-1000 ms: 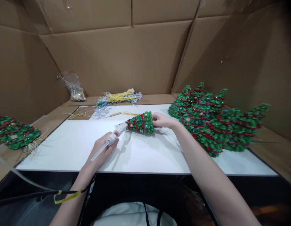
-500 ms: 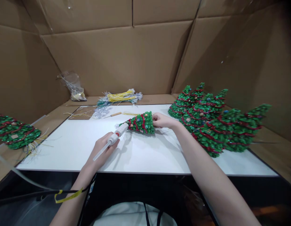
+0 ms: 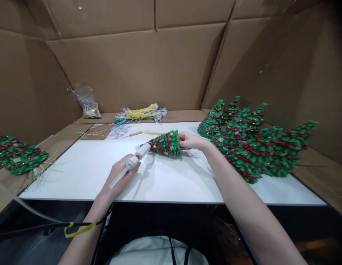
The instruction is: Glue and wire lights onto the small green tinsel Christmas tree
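Observation:
My left hand [image 3: 122, 173] is closed round a white hot glue gun [image 3: 134, 161] with a clear glue stick [image 3: 119, 177] poking out of its back end. The gun's front end is at the narrow tip of a small green Christmas tree [image 3: 166, 143] with red garland and coloured beads; whether it touches the tip I cannot tell. The tree lies on its side, tip to the left. At its wide base my right hand [image 3: 189, 141] is closed on the tree, the fingertips partly hidden by the base. Thin wires [image 3: 194, 152] trail near that hand.
Several similar trees [image 3: 243, 147] stand on the right of the white board [image 3: 85, 176]. Another tree [image 3: 18, 154] lies at far left with loose wires. Behind are bundled yellow and white wires [image 3: 142, 112], a wooden-handled tool [image 3: 136, 133], a brown pad [image 3: 95, 132] and a plastic bag [image 3: 88, 103].

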A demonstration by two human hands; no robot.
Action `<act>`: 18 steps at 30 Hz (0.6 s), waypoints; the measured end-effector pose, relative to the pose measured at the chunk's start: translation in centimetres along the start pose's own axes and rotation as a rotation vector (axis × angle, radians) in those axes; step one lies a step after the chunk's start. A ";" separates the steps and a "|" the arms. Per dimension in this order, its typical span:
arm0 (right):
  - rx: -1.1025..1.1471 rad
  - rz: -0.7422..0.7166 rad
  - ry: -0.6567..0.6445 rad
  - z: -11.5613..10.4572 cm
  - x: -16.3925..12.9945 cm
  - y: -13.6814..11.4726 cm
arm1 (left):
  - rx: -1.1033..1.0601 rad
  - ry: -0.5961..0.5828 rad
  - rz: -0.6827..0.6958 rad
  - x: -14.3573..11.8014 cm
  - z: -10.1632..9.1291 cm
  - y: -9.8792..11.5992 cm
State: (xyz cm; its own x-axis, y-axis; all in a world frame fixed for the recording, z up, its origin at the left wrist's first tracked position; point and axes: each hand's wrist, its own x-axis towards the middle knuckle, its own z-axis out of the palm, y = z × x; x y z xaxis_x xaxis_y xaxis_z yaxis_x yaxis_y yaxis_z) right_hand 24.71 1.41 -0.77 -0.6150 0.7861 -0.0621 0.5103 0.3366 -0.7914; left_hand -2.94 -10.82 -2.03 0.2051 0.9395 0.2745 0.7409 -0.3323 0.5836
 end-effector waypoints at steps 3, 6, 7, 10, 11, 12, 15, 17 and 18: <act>0.004 -0.004 0.000 0.0 0.1 0.2 | -0.005 0.003 0.006 0.0 0.1 0.0; 0.002 -0.003 0.009 0.0 0.2 0.4 | -0.006 -0.003 0.022 -0.1 0.1 0.0; 0.000 -0.003 0.011 0.0 0.2 0.4 | -0.006 -0.004 0.025 -0.1 0.1 0.0; -0.004 -0.004 0.009 0.0 0.1 0.3 | -0.005 0.002 0.012 -0.2 0.0 0.0; -0.002 -0.006 0.007 0.0 0.1 0.2 | -0.006 0.009 0.004 -0.2 0.0 0.0; -0.001 -0.006 0.005 0.0 0.1 0.1 | -0.007 0.013 -0.003 -0.2 0.0 0.0; -0.001 0.004 0.001 0.0 0.0 -0.1 | -0.014 0.020 -0.018 -0.3 0.0 -0.1; -0.003 0.001 0.002 0.0 0.0 -0.1 | -0.022 0.019 -0.023 -0.3 -0.1 -0.2; -0.004 -0.004 0.004 0.0 0.0 -0.1 | -0.024 0.017 -0.024 -0.4 -0.1 -0.2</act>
State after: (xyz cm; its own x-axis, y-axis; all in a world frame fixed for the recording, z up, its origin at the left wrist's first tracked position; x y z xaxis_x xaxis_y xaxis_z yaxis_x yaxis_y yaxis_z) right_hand 24.67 1.38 -0.69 -0.6144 0.7870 -0.0568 0.5104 0.3416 -0.7892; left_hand -3.25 -11.10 -2.18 0.1766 0.9457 0.2727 0.7298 -0.3117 0.6084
